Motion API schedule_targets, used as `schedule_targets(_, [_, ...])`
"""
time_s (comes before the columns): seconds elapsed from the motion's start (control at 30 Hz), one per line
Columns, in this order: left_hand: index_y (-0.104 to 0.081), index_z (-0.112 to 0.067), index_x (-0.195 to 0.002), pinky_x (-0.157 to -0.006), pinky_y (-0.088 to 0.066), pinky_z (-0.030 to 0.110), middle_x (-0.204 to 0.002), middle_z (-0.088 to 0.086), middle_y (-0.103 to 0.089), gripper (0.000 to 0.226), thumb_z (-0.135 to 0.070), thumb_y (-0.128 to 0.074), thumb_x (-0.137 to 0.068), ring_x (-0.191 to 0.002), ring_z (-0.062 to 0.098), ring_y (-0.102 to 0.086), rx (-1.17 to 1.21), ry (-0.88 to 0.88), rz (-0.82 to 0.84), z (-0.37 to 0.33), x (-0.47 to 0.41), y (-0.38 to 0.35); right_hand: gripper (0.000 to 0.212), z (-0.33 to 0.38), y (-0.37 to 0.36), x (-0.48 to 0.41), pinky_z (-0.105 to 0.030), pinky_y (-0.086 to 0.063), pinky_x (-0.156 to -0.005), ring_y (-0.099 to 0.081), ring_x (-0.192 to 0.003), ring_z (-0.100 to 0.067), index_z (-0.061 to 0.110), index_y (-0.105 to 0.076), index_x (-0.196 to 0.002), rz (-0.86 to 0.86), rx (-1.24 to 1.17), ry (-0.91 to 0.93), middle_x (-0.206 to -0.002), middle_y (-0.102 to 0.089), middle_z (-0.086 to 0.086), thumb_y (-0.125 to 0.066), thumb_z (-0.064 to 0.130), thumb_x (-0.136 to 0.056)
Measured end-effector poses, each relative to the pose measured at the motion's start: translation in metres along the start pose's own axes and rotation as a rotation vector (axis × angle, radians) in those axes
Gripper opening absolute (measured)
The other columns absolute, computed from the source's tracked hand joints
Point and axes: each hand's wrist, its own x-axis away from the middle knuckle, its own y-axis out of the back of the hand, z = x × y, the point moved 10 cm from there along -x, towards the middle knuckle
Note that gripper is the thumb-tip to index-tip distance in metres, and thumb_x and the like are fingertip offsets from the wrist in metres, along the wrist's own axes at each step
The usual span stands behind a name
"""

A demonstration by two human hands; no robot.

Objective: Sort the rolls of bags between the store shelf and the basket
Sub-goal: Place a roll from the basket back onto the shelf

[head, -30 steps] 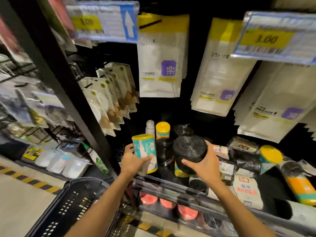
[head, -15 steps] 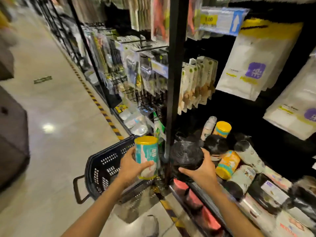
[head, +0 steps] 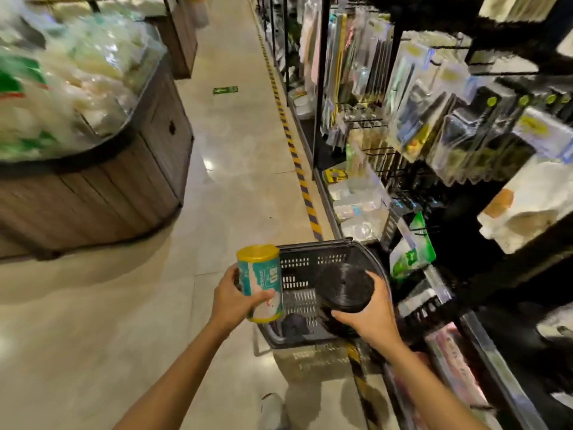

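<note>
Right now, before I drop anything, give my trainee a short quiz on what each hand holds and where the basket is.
1. True or false: the left hand grips a teal-and-yellow roll.
2. The right hand holds: A) a black roll; B) a red roll; C) nothing.
3. Fill in: the black basket stands on the ___.
Key: 1 true; 2 A; 3 floor.

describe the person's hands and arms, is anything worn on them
The left hand and right hand are bare: no gloves, rings, watch or bracelet show. The left forearm and right forearm are bare too, with no sleeve in view down to the frame's bottom edge.
</note>
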Motion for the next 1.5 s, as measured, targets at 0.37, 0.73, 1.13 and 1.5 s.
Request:
schedule_targets(0.37, [-0.053,-0.015,-0.113,-0.08,-0.053,0.032,-0.11,0.001,-0.062,0.064,-0.014,-0.088,-0.059,-0.096,0.019,-0.062,0.018,0.21,0.077,0.061,-0.106,-0.029,0.098,-0.039,-0.064,-0.103,-0.03,-0.033,-0.097,-0.043,-0.122,-0.023,0.017,-0.044,-0.131,0.061,0.204,-0.134,-0.126,-0.052,-0.004,-0.093,0.028,-0.046])
schedule_targets(0.73, [-0.053,-0.02,-0.111,-0.076,-0.055,0.029,-0.102,-0.004,-0.065,0.061,-0.016,-0.088,-0.061,-0.088,0.01,-0.065,0.005,0.466,0.182,0.197,-0.216,-0.177,0.122,-0.226,-0.167,-0.223,-0.035,-0.03,-0.11,-0.033,-0.136,-0.024,0.013,-0.015,-0.148,0.41,0.331,-0.271,-0.147,-0.032,-0.007,-0.089,0.036,-0.054])
schedule_targets(1.13, [-0.059,-0.012,-0.108,-0.081,-0.055,0.033,-0.105,0.006,-0.069,0.05,-0.011,-0.084,-0.065,-0.088,0.018,-0.067,-0.011,0.731,0.216,0.416,-0.26,-0.297,0.099,-0.447,-0.308,-0.236,-0.034,-0.037,-0.106,-0.044,-0.122,-0.021,0.008,-0.031,-0.141,0.635,0.309,-0.305,-0.135,-0.04,-0.01,-0.085,0.024,-0.059])
schedule_targets(1.5, [-0.058,-0.01,-0.117,-0.083,-0.056,0.037,-0.107,0.005,-0.069,0.058,-0.017,-0.084,-0.066,-0.092,0.018,-0.068,0.012,0.87,0.173,0.494,-0.254,-0.32,0.094,-0.513,-0.35,-0.217,-0.03,-0.028,-0.108,-0.039,-0.129,-0.032,0.0,-0.03,-0.14,0.645,0.393,-0.238,-0.141,-0.036,-0.02,-0.084,0.016,-0.065])
